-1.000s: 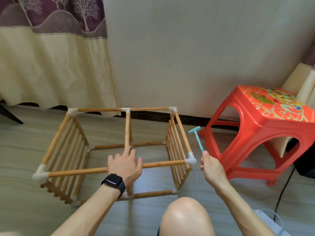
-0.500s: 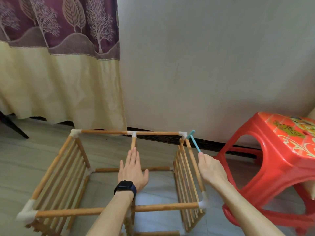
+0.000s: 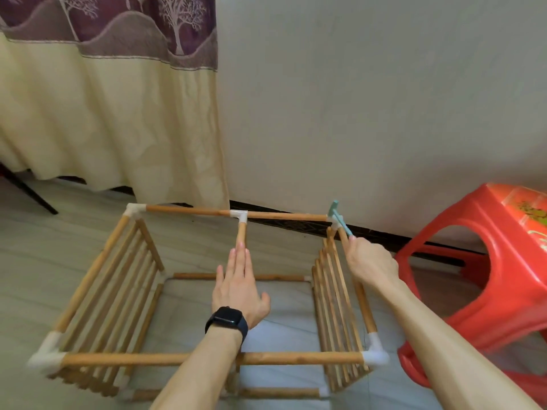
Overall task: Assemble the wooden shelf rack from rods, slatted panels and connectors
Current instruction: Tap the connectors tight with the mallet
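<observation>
Shelf rack [image 3: 296, 357]: likely light, stiff; push-fit joints may loosen, so hold by rods. Left hand [image 3: 239, 291]: fingers straight, centre rod [image 3: 241, 235] beneath. Right hand [image 3: 370, 263]: fingers grip hammer [image 3: 343, 225].

The wooden rack [image 3: 296, 357] stood on the tiled floor [image 3: 29, 276] in front of me, a slatted panel on its left side [image 3: 118, 291] and another on its right [image 3: 334, 306]. My left hand [image 3: 238, 287], a black watch [image 3: 228, 319] on the wrist, lay flat with straight fingers along the middle top rod [image 3: 241, 233]. My right hand [image 3: 370, 261] gripped the small teal hammer [image 3: 343, 224] by its handle, with the head just above the far right corner connector [image 3: 334, 225]. A red plastic stool [image 3: 488, 261] stood beside the rack on the right. A cream and purple curtain [image 3: 118, 113] hung against the pale wall [image 3: 384, 99] behind.
</observation>
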`<control>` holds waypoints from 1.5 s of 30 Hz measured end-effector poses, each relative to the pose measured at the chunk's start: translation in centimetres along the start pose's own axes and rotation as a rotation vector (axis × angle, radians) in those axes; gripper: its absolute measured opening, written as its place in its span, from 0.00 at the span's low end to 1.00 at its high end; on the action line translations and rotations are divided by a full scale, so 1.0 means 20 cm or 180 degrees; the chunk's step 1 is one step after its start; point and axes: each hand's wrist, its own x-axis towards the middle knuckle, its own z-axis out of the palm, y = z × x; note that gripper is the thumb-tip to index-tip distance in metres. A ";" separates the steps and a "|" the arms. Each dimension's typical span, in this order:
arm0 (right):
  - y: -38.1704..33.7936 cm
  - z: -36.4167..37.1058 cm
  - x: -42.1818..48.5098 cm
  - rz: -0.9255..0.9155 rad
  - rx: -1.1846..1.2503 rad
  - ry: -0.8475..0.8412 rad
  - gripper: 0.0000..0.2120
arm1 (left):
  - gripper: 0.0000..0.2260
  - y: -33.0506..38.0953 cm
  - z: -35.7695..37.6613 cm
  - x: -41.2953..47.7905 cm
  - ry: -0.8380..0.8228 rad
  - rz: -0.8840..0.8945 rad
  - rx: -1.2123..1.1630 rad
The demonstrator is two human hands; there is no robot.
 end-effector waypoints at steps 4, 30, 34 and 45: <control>0.01 0.00 0.03 -0.0119 0.0351 0.0376 0.23 | 0.44 0.01 -0.02 0.00 -0.0047 0.0005 -0.0005; 0.08 0.24 -0.16 0.0153 0.0864 0.0799 0.26 | 0.44 0.06 0.01 0.04 0.0020 0.0093 -0.0734; 0.11 0.22 -0.04 -0.0050 0.0686 0.0472 0.24 | 0.43 0.14 0.00 0.11 0.0006 0.0039 -0.0815; 0.18 0.11 -0.48 -0.0668 0.1395 0.0327 0.25 | 0.27 0.07 -0.27 0.19 -0.0253 0.0376 -0.1548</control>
